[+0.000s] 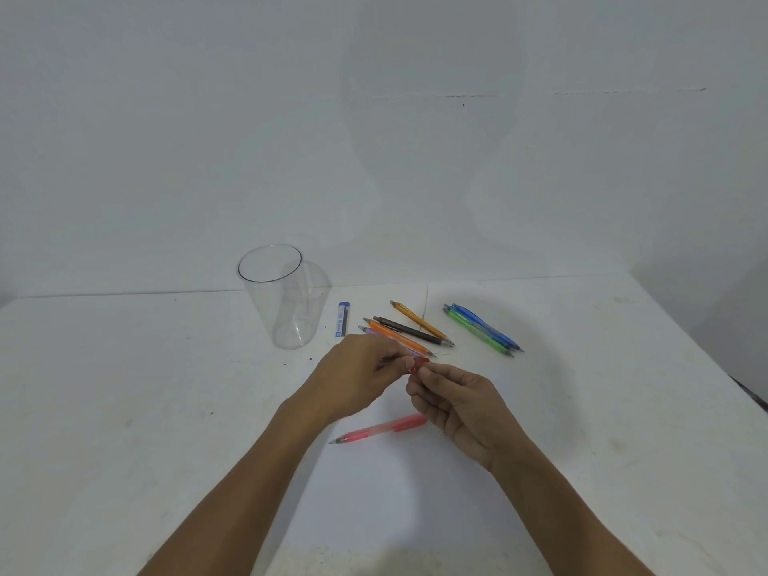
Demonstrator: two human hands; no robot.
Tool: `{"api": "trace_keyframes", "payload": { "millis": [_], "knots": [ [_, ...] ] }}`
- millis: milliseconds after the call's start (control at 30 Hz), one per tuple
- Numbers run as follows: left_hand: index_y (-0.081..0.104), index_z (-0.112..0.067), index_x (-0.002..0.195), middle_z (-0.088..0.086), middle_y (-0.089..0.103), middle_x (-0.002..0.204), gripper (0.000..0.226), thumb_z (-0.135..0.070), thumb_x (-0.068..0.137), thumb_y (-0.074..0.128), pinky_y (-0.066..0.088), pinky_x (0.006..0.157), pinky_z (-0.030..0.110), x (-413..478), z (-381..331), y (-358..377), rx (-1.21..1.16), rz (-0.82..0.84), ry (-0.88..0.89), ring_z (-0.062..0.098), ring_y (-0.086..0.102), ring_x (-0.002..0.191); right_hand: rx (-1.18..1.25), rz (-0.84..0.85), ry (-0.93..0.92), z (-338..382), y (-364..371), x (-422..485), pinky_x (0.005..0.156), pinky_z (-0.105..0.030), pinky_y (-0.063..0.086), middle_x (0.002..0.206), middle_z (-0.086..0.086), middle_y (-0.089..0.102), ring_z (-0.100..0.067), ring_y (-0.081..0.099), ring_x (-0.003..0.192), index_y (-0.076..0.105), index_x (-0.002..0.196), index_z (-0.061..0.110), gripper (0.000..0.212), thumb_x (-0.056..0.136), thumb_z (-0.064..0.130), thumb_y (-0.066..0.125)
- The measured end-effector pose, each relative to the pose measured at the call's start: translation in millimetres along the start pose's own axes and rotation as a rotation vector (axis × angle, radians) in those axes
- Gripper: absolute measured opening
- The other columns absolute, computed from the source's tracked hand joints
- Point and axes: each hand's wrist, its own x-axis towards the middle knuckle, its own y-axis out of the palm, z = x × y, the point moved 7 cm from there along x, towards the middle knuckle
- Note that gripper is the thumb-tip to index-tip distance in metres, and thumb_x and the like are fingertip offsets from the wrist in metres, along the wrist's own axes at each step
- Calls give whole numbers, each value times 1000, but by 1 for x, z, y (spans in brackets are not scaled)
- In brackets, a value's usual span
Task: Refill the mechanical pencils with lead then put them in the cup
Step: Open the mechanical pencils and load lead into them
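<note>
Pink pencil (380, 432): translucent plastic barrel, lying flat on the white desk (124, 409), nearest the person of all the pencils; long axis close to left-right, metal tip to the left and slightly nearer, capped end to the right.
left hand (361, 380): fingertips pinch one side of a small red piece (417, 363).
right hand (461, 403): fingers curled, pinching the same red piece from the other side; what the piece is I cannot tell.
cup (286, 309): clear smooth plastic, upright, tapering towards its base, far left of the hands.
lead tube (342, 320): slim blue case, flat just right of the cup, long axis running away from the person.
loose pencils (409, 330): orange, black and purple, side by side beyond the hands, tips to the right and nearer.
green and blue pencils (482, 329): separate bundle further right, tips pointing likewise.
</note>
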Motion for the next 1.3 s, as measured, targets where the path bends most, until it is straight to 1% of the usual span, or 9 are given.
{"api": "trace_keyframes", "payload": {
  "millis": [33, 133, 367, 533, 800, 933, 1100, 1200, 1300],
  "knots": [
    [68, -26, 83, -11, 61, 69, 27, -42, 97, 52, 49, 60, 28, 3, -4, -3, 69, 20, 22, 6, 56, 64, 68, 12, 30, -3, 2, 0, 69, -31, 62, 95, -22, 73, -26, 73, 76, 67, 110, -3, 21, 93, 4, 58],
    [67, -23, 83, -8, 63, 77, 32, -45, 97, 47, 53, 63, 36, 12, -12, -10, 240, 80, 41, 9, 57, 70, 228, 37, 94, -11, 7, 0, 66, -32, 62, 94, -23, 72, -26, 72, 72, 66, 110, -5, 22, 93, 4, 57],
    [51, -27, 63, -7, 53, 63, 38, -41, 98, 47, 40, 55, 28, 20, -16, -13, 294, 151, 20, 11, 50, 58, 333, 24, 127, -16, 11, 2, 69, -34, 62, 96, -23, 72, -26, 73, 72, 68, 107, -5, 20, 92, 5, 59],
    [70, -27, 97, -10, 65, 82, 24, -42, 97, 51, 53, 69, 34, 17, -11, -13, 71, 114, -18, 10, 61, 72, 298, 10, 27, -7, 8, 4, 69, -33, 62, 95, -23, 72, -25, 73, 74, 67, 108, -4, 22, 90, 5, 59],
    [68, -32, 111, -15, 66, 101, 20, -34, 95, 56, 54, 86, 33, 11, 5, -3, -121, 77, -38, 1, 62, 92, 215, -36, -26, -2, 5, 6, 71, -33, 62, 99, -24, 72, -27, 74, 78, 65, 112, -4, 22, 93, 6, 57],
    [70, -31, 111, -14, 65, 104, 21, -29, 93, 59, 55, 84, 29, 12, -1, -8, -43, 24, 34, 4, 63, 93, 333, -10, 44, -5, 10, 5, 68, -34, 62, 100, -24, 72, -27, 74, 78, 66, 109, -5, 22, 95, 9, 56],
    [69, -36, 113, -12, 61, 95, 24, -36, 95, 53, 44, 65, 25, 10, -24, -15, 304, -86, 198, 9, 56, 84, 495, 22, 132, -11, 17, 2, 67, -36, 62, 99, -24, 72, -29, 74, 76, 66, 106, -6, 20, 92, 7, 57],
    [68, -36, 115, -10, 62, 97, 25, -37, 96, 52, 32, 64, 23, 10, -33, -19, 342, -118, 228, 7, 47, 79, 540, 22, 157, -12, 18, 2, 69, -38, 62, 99, -25, 72, -30, 74, 77, 67, 104, -7, 21, 91, 7, 58],
    [69, -37, 115, -10, 62, 95, 25, -38, 95, 53, 34, 64, 24, 9, -33, -19, 342, -104, 239, 8, 51, 80, 522, 17, 168, -12, 17, 2, 67, -38, 62, 98, -25, 72, -31, 74, 76, 67, 101, -7, 20, 90, 6, 59]
  ]
}}
